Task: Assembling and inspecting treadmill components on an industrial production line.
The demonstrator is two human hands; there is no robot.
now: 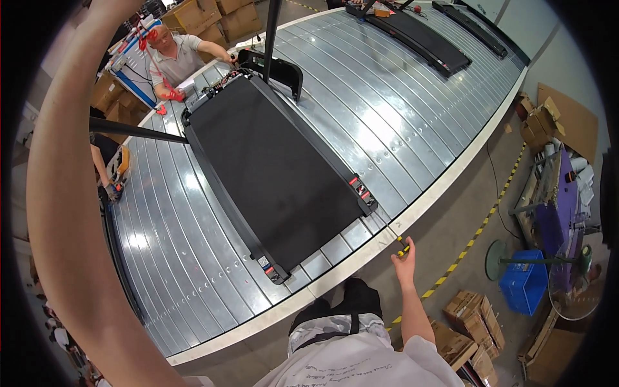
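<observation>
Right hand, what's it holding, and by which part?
The right hand grips a small yellow-and-black tool, likely a screwdriver, by its handle end; the tip is too small to make out. The left hand is raised out of view.

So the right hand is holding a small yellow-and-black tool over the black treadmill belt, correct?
Not over the belt. The head view shows the right hand holding the tool off the conveyor, beyond its near edge, over the floor; the treadmill lies farther up-left.

Bright overhead glare, fisheye-bent edges
</observation>
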